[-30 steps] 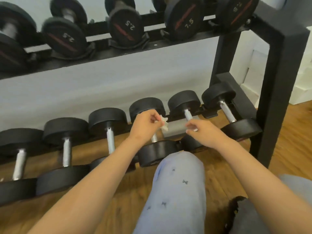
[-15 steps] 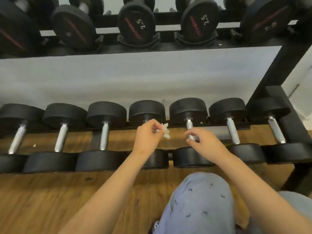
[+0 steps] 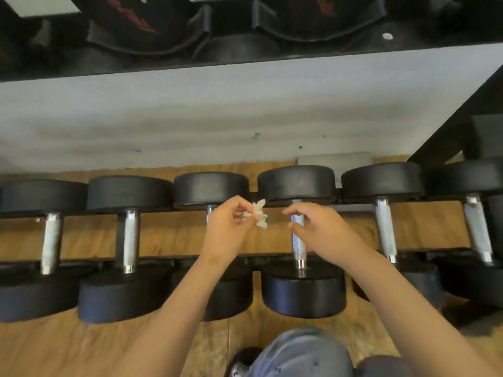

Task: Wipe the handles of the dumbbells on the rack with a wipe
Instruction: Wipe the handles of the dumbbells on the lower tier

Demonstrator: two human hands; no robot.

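Left hand (image 3: 226, 229) up over the lower rack (image 3: 446, 148), grip pinched on a small crumpled white wipe (image 3: 257, 213), held just above the gap between two dumbbells. Right hand (image 3: 321, 232) sits at the chrome handle (image 3: 297, 243) of the fourth dumbbell (image 3: 302, 289) from the left end, thumb and fingers curled loosely about the bar, grip not closed. Six dumbbells lie side by side in the lower rack, handles running front to back. Upper shelf (image 3: 245, 54) cradles hold more black weights, mostly cut off. Wooden floor (image 3: 68, 346) below, a knee in grey fabric (image 3: 302, 352) at the near edge.
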